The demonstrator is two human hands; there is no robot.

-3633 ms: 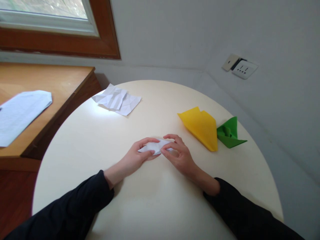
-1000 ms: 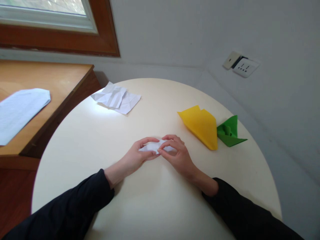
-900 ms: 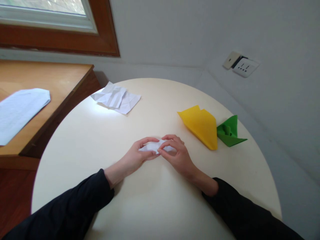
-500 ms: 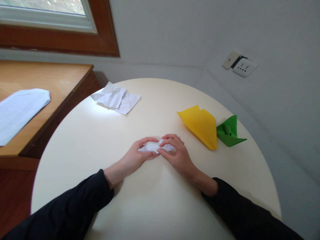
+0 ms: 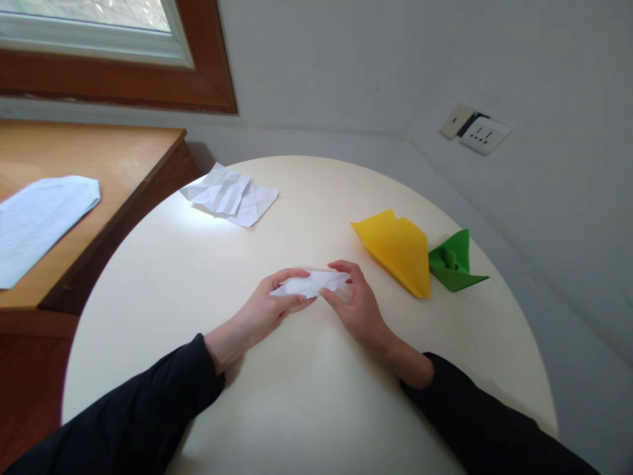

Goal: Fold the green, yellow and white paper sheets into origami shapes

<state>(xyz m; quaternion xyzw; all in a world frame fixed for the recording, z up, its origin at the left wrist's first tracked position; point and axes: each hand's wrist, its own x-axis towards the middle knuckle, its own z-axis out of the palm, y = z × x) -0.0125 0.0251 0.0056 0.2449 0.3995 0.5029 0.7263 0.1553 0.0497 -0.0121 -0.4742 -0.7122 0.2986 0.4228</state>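
Note:
A small piece of folded white paper (image 5: 312, 284) is held just above the round table, roughly diamond-shaped with pointed ends. My left hand (image 5: 270, 302) is closed on its left end, thumb along the near edge and fingers along the far edge. Around the right end curls my right hand (image 5: 357, 305), its thumb on the near edge and a forefinger at the far corner. The undersides of the paper and some of the fingers are hidden.
Crumpled white paper sheets (image 5: 232, 194) lie at the table's (image 5: 277, 409) far left. To the right are a folded yellow paper piece (image 5: 395, 251) and a green paper one (image 5: 452, 264), touching. A wooden desk (image 5: 123, 148) with printed sheets (image 5: 49, 221) stands left; a socket (image 5: 484, 134) is on the wall.
My right fingers have spread and drawn back to the right, so more of the white paper's top face shows. My left hand has kept its hold, shifting barely.

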